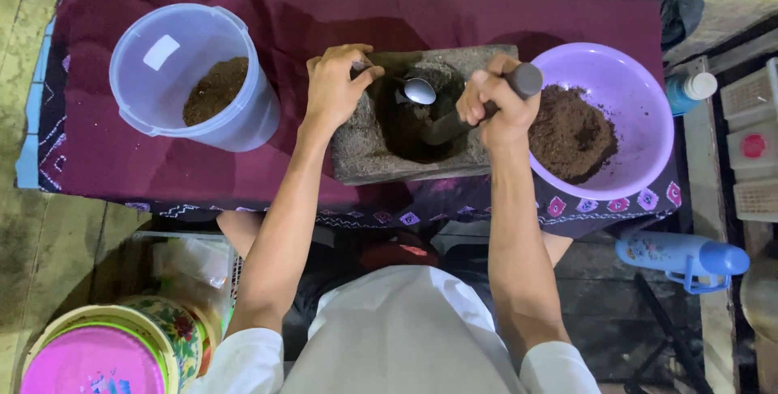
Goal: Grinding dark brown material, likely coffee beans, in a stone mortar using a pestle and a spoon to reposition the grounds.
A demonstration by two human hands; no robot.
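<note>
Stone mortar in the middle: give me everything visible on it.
The stone mortar is a rough grey block with a round hollow, dark with brown powder. It sits on the maroon cloth between the clear bucket and purple bowl. The left hand holds a metal spoon over the hollow; the right hand grips a dark pestle angled into it.

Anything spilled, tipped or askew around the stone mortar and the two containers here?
Nothing stands out. The clear bucket and purple bowl sit upright with their brown powder inside. The left hand holds a spoon over the stone mortar; the right hand grips the pestle.
</note>
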